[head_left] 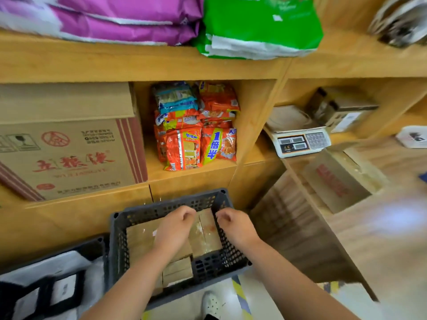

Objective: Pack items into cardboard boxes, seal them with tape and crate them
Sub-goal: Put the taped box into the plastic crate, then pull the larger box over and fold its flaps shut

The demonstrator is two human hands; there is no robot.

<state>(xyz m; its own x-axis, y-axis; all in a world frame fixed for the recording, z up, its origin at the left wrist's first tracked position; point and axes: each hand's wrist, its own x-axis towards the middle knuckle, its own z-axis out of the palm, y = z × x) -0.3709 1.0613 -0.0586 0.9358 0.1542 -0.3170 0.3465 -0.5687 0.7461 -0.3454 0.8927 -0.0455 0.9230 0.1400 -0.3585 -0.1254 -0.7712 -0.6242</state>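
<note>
Taped box (205,236) in crate (117,245).
Left hand (175,227) and right hand (236,226) are curling over it, hold unclear; stiff, likely light; grasp its sides.

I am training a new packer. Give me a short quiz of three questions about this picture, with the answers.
1. True or false: the left hand and the right hand are both over the grey crate.
2. What lies in the crate? A. cardboard boxes B. bottles C. fruit
3. Fill in: the noodle packets sit to the ___ of the printed carton.
Key: 1 true; 2 A; 3 right.
</note>
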